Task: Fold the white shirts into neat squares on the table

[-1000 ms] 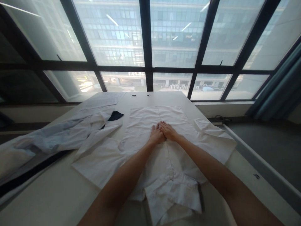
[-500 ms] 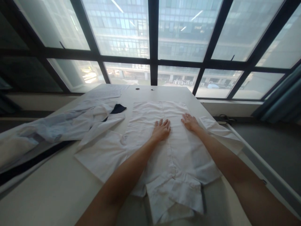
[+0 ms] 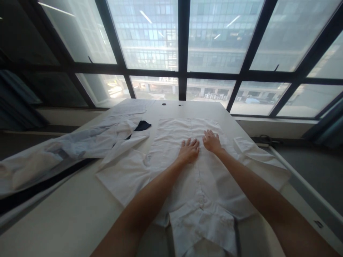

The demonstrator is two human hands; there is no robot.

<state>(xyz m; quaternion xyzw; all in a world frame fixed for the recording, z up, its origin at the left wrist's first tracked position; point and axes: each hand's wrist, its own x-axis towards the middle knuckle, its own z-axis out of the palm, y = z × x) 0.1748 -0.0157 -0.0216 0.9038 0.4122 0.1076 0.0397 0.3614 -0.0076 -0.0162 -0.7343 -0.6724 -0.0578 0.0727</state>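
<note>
Windows (image 3: 150, 39) stood beyond the white shirt (image 3: 210, 175), on which my left grip (image 3: 189, 151) lay released and my right grip (image 3: 212, 142) curled, whether grasping it I couldn't tell.

Shirt (image 3: 218, 178): matt woven cloth, and I see fine creases over it.
Table (image 3: 66, 203): smooth top, which I'd call satin.
Panes (image 3: 222, 35): smooth glass, glossy enough that I catch reflections.
Pile (image 3: 93, 141): thin, wrinkled, filmy; I can't tell cloth from plastic.
Curtain (image 3: 16, 100): matt cloth.
</note>
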